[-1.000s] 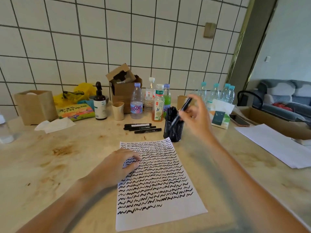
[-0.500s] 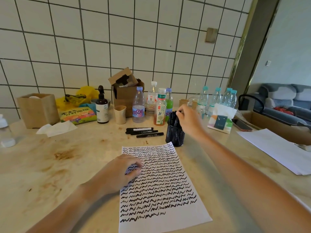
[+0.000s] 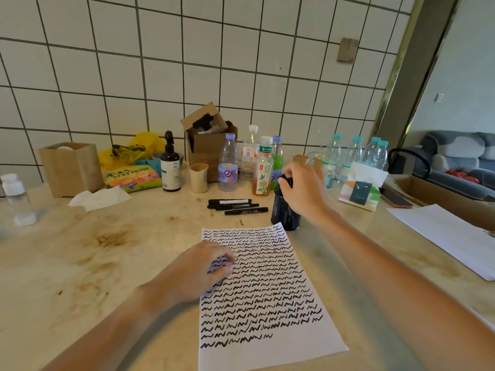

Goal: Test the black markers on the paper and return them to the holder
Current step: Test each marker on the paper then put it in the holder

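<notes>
A white sheet of paper (image 3: 270,352) covered with rows of black squiggles lies in front of me. My left hand (image 3: 198,269) rests on its left edge and holds it flat, fingers loosely bent. Behind the sheet stands a black mesh holder (image 3: 284,216) with black markers in it. My right hand (image 3: 304,190) is over the holder's top, its fingertips curled round the cap end of a black marker (image 3: 284,180) standing in the holder. Three more black markers (image 3: 235,205) lie side by side on the table, left of the holder.
Bottles (image 3: 263,170), a paper cup (image 3: 198,178), a brown pump bottle (image 3: 170,167) and a cardboard box (image 3: 207,145) crowd the back of the table. A tissue pack (image 3: 360,191), a phone (image 3: 395,196) and more white sheets (image 3: 450,236) lie to the right.
My right hand carried a marker from the air down into the holder and now sits on the holder's top. My left hand has stayed on the paper.
</notes>
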